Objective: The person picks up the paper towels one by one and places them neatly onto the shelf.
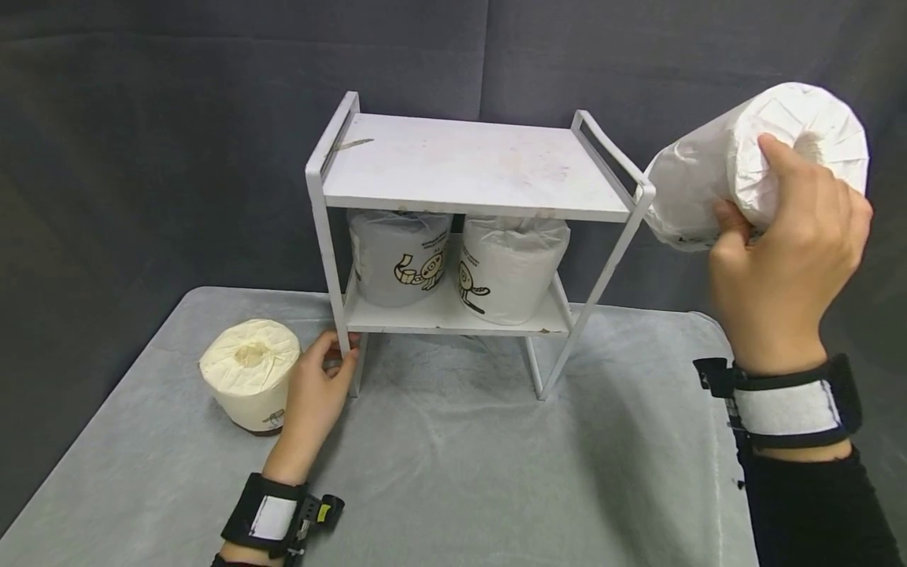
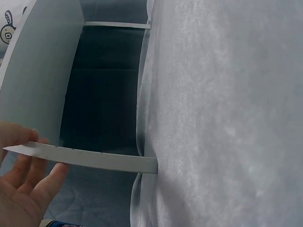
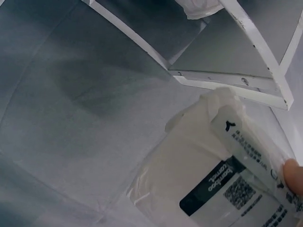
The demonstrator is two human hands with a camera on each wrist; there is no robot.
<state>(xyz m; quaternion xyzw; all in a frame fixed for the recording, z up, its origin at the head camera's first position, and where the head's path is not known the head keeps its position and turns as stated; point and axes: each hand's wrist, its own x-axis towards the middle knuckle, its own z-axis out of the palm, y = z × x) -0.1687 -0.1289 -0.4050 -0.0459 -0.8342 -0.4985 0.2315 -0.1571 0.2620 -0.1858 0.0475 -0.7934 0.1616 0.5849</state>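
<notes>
A white two-tier metal rack (image 1: 453, 165) stands on the cloth-covered table. Low on its left front leg, my left hand (image 1: 322, 382) grips the white bar, thumb on one side and fingers on the other; the left wrist view shows the same leg (image 2: 94, 157). Raised at the right, my right hand (image 1: 794, 228) holds a wrapped toilet paper roll (image 1: 697, 177) by its near end, tilted, beside the rack's upper right rail. Dark print and a square code show on its wrapper (image 3: 208, 184). Two more wrapped rolls stand on the lower shelf, a left one (image 1: 400, 260) and a right one (image 1: 510, 272).
Another wrapped roll (image 1: 249, 370) stands on the table just left of my left hand. Grey cloth (image 1: 460, 488) covers the table, and a dark curtain (image 1: 177, 142) hangs behind. The rack's top shelf (image 1: 468, 161) has raised rails at both ends.
</notes>
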